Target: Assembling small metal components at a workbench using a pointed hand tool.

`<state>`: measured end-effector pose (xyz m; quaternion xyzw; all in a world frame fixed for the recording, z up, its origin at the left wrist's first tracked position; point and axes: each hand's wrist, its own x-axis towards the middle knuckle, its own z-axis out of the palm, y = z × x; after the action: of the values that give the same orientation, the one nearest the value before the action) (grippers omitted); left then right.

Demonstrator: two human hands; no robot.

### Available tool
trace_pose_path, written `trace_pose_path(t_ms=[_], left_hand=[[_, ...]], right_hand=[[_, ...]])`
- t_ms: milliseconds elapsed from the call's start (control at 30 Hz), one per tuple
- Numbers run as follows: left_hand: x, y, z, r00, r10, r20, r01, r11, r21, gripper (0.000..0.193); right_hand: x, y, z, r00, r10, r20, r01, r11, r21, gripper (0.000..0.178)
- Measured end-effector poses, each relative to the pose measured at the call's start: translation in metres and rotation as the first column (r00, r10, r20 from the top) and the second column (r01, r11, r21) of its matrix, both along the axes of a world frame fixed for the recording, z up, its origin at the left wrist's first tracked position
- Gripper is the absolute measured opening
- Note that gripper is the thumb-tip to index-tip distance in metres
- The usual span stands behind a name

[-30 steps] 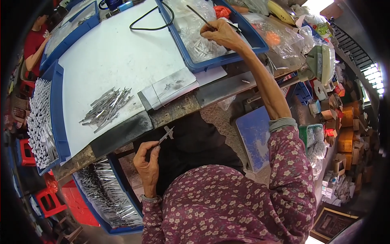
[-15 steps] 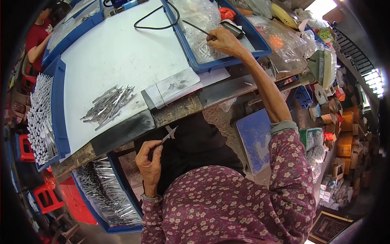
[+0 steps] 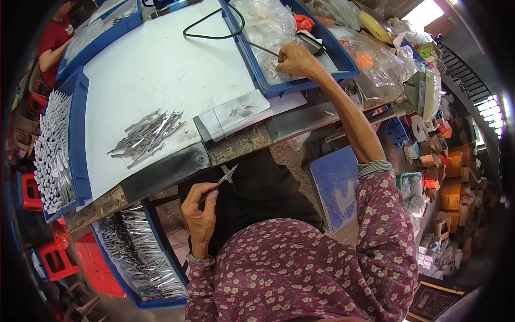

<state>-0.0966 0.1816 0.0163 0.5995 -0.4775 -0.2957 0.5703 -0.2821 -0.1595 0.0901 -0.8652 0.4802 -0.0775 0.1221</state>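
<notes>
My left hand [image 3: 199,214] is raised over my lap, thumb and fingers pinched round a slim, pointed metal piece [image 3: 227,175]. Its tip points up and to the right, toward the table edge; its lower end is hidden by my fingers. My right hand [image 3: 298,60] reaches into the blue tray [image 3: 304,85] at the far right of the table, fingers closed on the end of a thin dark rod [image 3: 263,49]. Clear plastic bags [image 3: 263,21] lie under and beside that hand. A loose pile of slender metal pieces [image 3: 147,137] rests on the white table surface [image 3: 161,75].
Folded pale sheets [image 3: 236,114] lie at the table's front edge [image 3: 241,144]. Left stands a blue bin of upright white-tipped rods [image 3: 52,150]; below it, another blue bin holds metal pieces [image 3: 142,247]. A black cord [image 3: 214,36] loops behind. A person [image 3: 53,43] sits far left.
The view has shifted slightly. The metal piece in my left hand has turned and shows narrower, its crosswise part less visible. My right hand stays on the rod, which now slopes less steeply.
</notes>
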Motion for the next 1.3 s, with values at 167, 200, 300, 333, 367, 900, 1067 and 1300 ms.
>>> trace_pose_path(t_ms=[167, 200, 300, 333, 367, 900, 1067, 1300], left_hand=[[0.001, 0.003, 0.003, 0.999, -0.006, -0.051, 0.009, 0.998, 0.065, 0.008], [0.002, 0.004, 0.003, 0.999, -0.002, -0.054, 0.005, 0.998, 0.063, 0.009], [0.003, 0.005, 0.002, 0.999, 0.001, -0.039, 0.001, 0.999, 0.051, 0.008], [0.003, 0.005, 0.002, 1.000, -0.001, -0.021, 0.002, 0.999, 0.042, 0.008], [0.003, 0.004, 0.002, 1.000, -0.001, -0.021, 0.002, 0.999, 0.041, 0.008], [0.004, 0.004, 0.000, 0.999, 0.001, -0.035, -0.001, 1.000, 0.002, 0.010], [0.001, 0.003, -0.001, 0.999, 0.013, -0.034, -0.014, 0.999, -0.036, 0.010], [0.000, -0.008, 0.010, 0.999, -0.030, 0.026, 0.032, 0.997, -0.077, 0.009]], right_hand=[[0.002, 0.002, 0.001, 1.000, -0.010, -0.009, 0.010, 1.000, 0.010, 0.026], [0.004, 0.003, 0.001, 1.000, -0.021, -0.005, 0.021, 1.000, 0.005, 0.026], [0.005, 0.006, 0.001, 1.000, -0.028, 0.004, 0.028, 1.000, -0.008, 0.025], [0.004, 0.005, 0.000, 1.000, -0.027, 0.004, 0.027, 1.000, -0.009, 0.025], [0.004, 0.005, -0.002, 1.000, -0.004, 0.004, 0.004, 0.999, -0.047, 0.023], [0.000, 0.009, -0.006, 0.987, 0.071, 0.143, -0.058, 0.994, -0.095, 0.022], [-0.003, 0.019, -0.001, 0.979, 0.121, 0.167, -0.096, 0.984, -0.148, 0.021], [-0.012, 0.042, 0.014, 0.886, 0.148, 0.439, -0.128, 0.989, -0.074, 0.021]])
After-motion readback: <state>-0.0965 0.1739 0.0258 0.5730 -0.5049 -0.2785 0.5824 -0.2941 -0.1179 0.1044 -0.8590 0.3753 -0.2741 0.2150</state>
